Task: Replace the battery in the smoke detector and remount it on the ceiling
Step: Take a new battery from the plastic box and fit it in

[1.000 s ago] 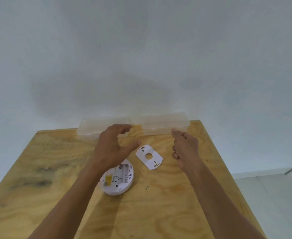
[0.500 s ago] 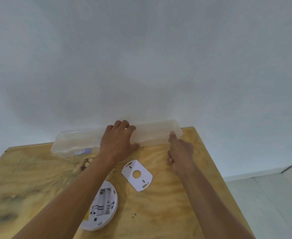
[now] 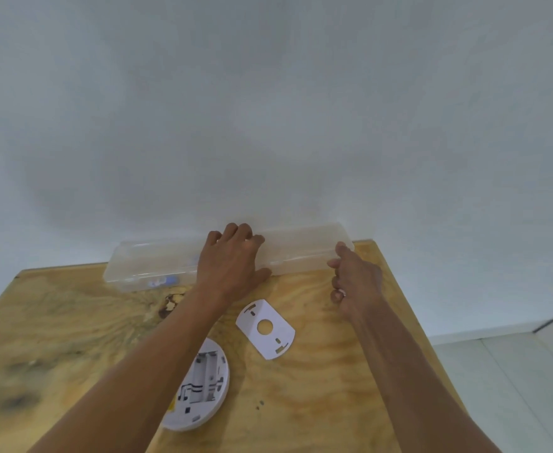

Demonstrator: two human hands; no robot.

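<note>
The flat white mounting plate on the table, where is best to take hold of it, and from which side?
Pinch the mounting plate at its far corner, coming from above: that corner looks slightly raised off the table, while the rest lies flat and thin.

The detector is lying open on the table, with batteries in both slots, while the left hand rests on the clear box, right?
Not quite. The head view shows the detector with empty slots; the left hand does rest on the clear box.
</note>
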